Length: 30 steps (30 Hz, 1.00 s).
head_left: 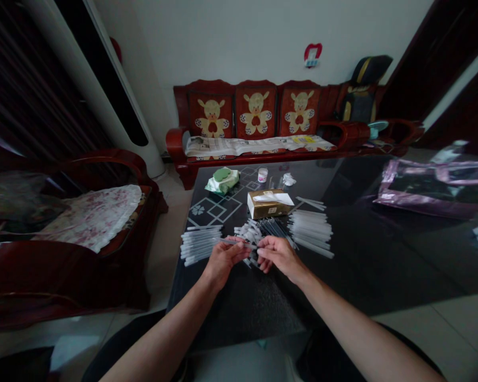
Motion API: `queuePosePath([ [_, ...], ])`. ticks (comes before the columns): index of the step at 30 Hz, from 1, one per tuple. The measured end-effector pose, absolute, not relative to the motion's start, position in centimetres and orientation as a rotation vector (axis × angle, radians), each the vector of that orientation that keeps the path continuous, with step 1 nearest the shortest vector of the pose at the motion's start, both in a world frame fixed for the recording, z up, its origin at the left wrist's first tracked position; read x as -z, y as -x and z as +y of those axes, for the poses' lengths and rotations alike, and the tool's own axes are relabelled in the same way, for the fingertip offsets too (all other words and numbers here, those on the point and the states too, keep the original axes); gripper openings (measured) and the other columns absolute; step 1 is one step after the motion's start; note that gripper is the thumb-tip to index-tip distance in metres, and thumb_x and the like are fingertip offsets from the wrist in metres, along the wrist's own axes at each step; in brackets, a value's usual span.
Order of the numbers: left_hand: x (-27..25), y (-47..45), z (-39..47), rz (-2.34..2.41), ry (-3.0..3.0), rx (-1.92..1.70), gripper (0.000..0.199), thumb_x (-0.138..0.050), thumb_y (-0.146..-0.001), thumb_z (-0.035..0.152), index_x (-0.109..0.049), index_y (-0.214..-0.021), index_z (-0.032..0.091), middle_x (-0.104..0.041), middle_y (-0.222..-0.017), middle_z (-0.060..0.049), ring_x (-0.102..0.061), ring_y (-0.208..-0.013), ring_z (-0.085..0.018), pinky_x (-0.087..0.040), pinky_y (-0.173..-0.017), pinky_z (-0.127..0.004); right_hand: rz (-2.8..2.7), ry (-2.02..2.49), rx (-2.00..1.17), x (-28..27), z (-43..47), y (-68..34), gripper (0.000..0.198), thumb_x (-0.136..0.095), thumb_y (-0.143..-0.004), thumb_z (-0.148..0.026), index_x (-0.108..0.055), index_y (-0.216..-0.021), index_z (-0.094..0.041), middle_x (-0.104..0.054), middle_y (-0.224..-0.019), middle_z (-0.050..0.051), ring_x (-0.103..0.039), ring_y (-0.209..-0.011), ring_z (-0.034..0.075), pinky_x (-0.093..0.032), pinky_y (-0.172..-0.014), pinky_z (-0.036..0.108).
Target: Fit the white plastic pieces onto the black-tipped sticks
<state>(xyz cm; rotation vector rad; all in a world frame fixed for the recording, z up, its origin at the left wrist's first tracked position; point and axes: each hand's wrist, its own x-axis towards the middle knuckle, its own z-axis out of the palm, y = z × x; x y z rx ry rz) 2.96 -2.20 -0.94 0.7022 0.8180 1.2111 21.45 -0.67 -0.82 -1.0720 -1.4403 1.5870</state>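
Note:
My left hand is closed around a slim translucent tube, which lies sideways across the fingers. At the tube's right end, my right hand has its thumb and fingers pinched together; whatever is between them is too small to make out. Just beyond both hands lies a heap of small white pieces, partly hidden by the fingers. Thin dark rods lie beside that heap. To the left is a row of whitish tubes, and to the right a larger stack of translucent tubes.
Behind the piles on the dark table stands a tissue box. Farther back are a green wipes pack, a small cup and a crumpled tissue. A purple-edged clear bag lies at the right.

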Motion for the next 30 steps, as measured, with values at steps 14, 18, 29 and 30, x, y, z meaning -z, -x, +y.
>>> queuePosePath([
  [14,0.56,-3.04,-2.32,0.814,-0.711,-1.2,0.025,-0.076,-0.07,0.027,-0.065,-0.086,0.011,-0.069,-0.08,-0.007,-0.067,-0.076,-0.016,-0.054,-0.075,-0.028,-1.491,1.117,-1.634,0.66,-0.78,-21.51,0.034,-0.057,-0.082,-0.048,-0.056,-0.085,-0.013,-0.064,-0.057,0.001,-0.059,-0.041,0.012,-0.046,-0.037,0.021],
  [18,0.65,-2.98,-2.28,0.815,-0.704,-1.204,0.027,-0.077,-0.069,0.028,-0.065,-0.086,0.011,-0.069,-0.081,-0.006,-0.067,-0.077,-0.016,-0.054,-0.076,-0.028,-1.471,1.166,-1.671,0.48,-0.85,-21.48,0.043,-0.045,-0.087,-0.055,-0.057,-0.084,-0.013,-0.063,-0.053,0.002,-0.058,-0.038,0.013,-0.044,-0.034,0.021],
  [29,0.46,-3.12,-2.41,0.838,-0.707,-1.192,0.027,-0.078,-0.068,0.028,-0.066,-0.085,0.01,-0.069,-0.08,-0.006,-0.067,-0.075,-0.016,-0.054,-0.075,-0.028,-1.488,1.164,-1.657,0.59,-0.76,-21.52,0.039,-0.049,-0.085,-0.053,-0.056,-0.085,-0.014,-0.063,-0.054,0.001,-0.057,-0.038,0.012,-0.043,-0.034,0.02],
  [30,0.47,-3.11,-2.4,0.836,-0.709,-1.193,0.027,-0.078,-0.068,0.028,-0.066,-0.085,0.01,-0.069,-0.08,-0.006,-0.067,-0.075,-0.016,-0.054,-0.075,-0.028,-1.491,1.149,-1.634,0.58,-0.76,-21.53,0.037,-0.054,-0.082,-0.051,-0.056,-0.089,-0.014,-0.064,-0.056,0.0,-0.058,-0.039,0.012,-0.044,-0.035,0.02],
])
